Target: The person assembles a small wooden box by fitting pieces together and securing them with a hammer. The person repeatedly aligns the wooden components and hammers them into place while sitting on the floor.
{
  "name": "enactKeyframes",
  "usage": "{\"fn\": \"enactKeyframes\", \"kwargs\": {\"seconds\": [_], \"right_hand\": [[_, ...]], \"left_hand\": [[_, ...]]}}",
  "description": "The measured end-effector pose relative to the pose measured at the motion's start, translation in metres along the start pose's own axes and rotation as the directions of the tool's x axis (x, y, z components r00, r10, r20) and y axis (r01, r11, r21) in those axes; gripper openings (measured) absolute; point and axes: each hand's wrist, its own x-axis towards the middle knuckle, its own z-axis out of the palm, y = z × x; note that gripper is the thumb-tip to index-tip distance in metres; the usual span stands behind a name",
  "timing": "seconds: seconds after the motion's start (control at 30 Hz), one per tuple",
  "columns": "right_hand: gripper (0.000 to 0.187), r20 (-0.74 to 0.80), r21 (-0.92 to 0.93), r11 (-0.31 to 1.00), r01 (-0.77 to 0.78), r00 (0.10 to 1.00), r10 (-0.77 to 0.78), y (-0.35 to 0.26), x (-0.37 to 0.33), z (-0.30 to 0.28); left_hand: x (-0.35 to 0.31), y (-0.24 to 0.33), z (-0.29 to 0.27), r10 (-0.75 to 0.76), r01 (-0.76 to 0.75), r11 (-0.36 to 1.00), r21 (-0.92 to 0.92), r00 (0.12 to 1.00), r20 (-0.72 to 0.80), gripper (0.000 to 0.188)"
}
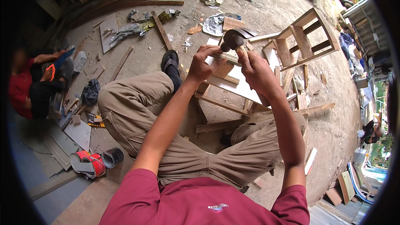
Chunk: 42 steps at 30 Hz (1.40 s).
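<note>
From where I stand, the person sits low over the dirt floor, both arms stretched forward to a wooden frame (pixel 225 103) with a white panel (pixel 238 86), which lies just past the knees. The right hand (pixel 259 73) is wrapped around the handle of a hammer (pixel 234 41), its dark head raised over the near work. The left hand (pixel 203 66) has its fingers bent and drawn close together beside that head, at the upper edge of the piece; whether they pinch a nail I can't tell, since the hammer and the knuckles cover the spot. It looks to me like a fastening step, with the left hand steadying while the right strikes. The next move would seem to call for a short, straight blow, with the left fingertips kept out from under the head. A second frame (pixel 301 43) stands off to the right, well clear of the hands.
</note>
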Motion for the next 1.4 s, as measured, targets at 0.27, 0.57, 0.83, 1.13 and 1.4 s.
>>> {"fn": "enactKeyframes", "kwargs": {"seconds": [0.27,0.57,0.83,1.13,1.4], "right_hand": [[0.046,0.004,-0.025,1.0,0.016,1.0,-0.016,-0.001,0.0,0.001],[0.046,0.011,0.071,0.997,-0.033,0.999,0.032,-0.004,-0.005,0.001],[0.046,0.0,0.107,0.994,0.023,1.0,-0.023,-0.001,-0.002,0.008],[0.046,-0.038,0.33,0.943,-0.043,0.998,0.059,0.004,-0.013,0.013],[0.047,-0.128,0.021,0.994,0.111,0.986,-0.107,-0.011,-0.014,0.009]], "left_hand": [[0.009,-0.005,-0.018,-0.077,0.076,0.997,0.016,0.952,0.296,0.051],[0.012,-0.007,-0.016,-0.167,0.189,0.982,-0.026,0.917,0.362,0.049],[0.013,-0.01,-0.016,-0.139,0.162,0.986,-0.028,0.914,0.381,0.051],[0.012,-0.007,-0.016,-0.151,0.172,0.985,-0.024,0.917,0.37,0.052],[0.011,-0.013,-0.015,-0.152,0.175,0.984,-0.025,0.91,0.386,0.052]]}}
